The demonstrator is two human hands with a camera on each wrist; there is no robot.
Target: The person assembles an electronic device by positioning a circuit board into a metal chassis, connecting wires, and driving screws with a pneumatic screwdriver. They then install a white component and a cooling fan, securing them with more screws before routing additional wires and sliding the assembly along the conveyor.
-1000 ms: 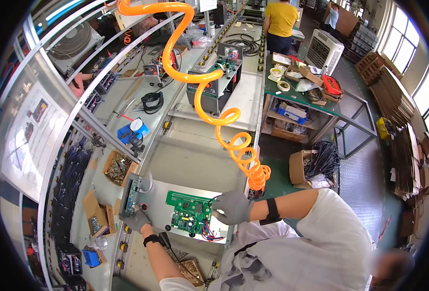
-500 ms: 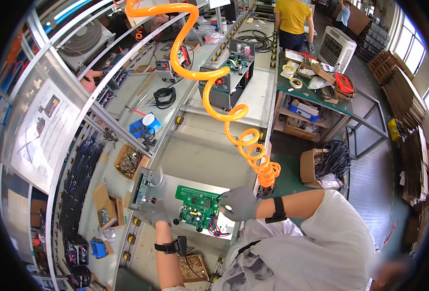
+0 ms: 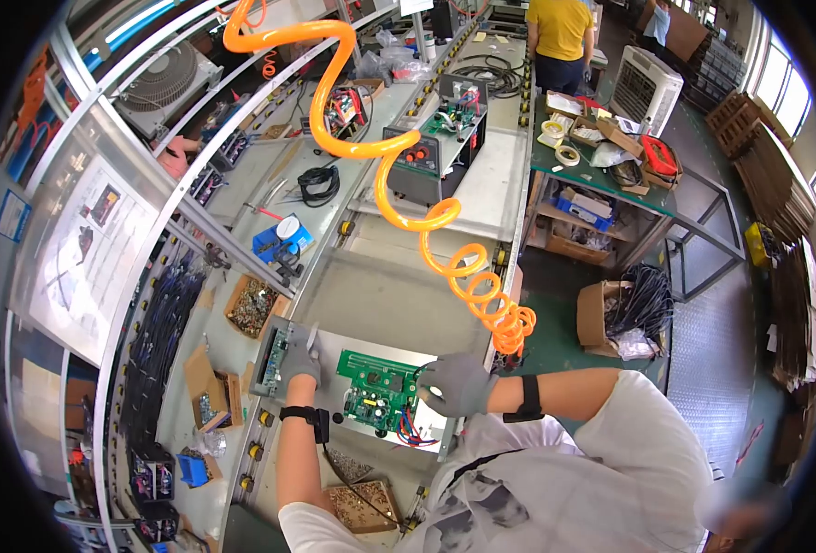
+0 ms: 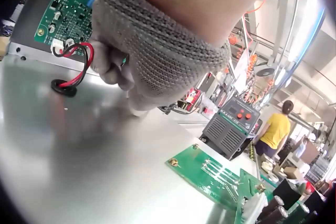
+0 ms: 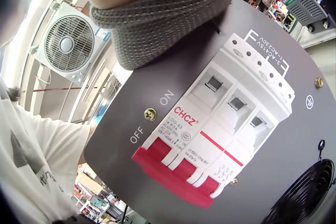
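My gloved left hand (image 3: 299, 364) is at the front panel (image 3: 268, 359) of a metal chassis, fingers curled at a white cable (image 3: 313, 335) that shows beyond them. A small green circuit board (image 4: 65, 14) sits on that panel, with a red-and-black wire pair (image 4: 79, 69) lying beside the hand. Across the chassis base, my gloved right hand (image 3: 456, 385) lies over the top edge of the rear panel (image 5: 142, 145), which carries a white breaker (image 5: 220, 119) with a red lever. Its fingertips are hidden there; I cannot tell what they hold. Between the hands lies the main green circuit board (image 3: 375, 392).
An orange coiled air hose (image 3: 417, 221) hangs over the line. Farther along stands another welder-like unit (image 3: 426, 161). Parts boxes (image 3: 253, 304) line the left bench. On the right are a green-topped table (image 3: 601, 184) and a carton of cables (image 3: 601, 318).
My left hand has moved from the panel's near lower end up and inward to the white cable. The right hand stays at the rear panel. The head view has shifted somewhat.
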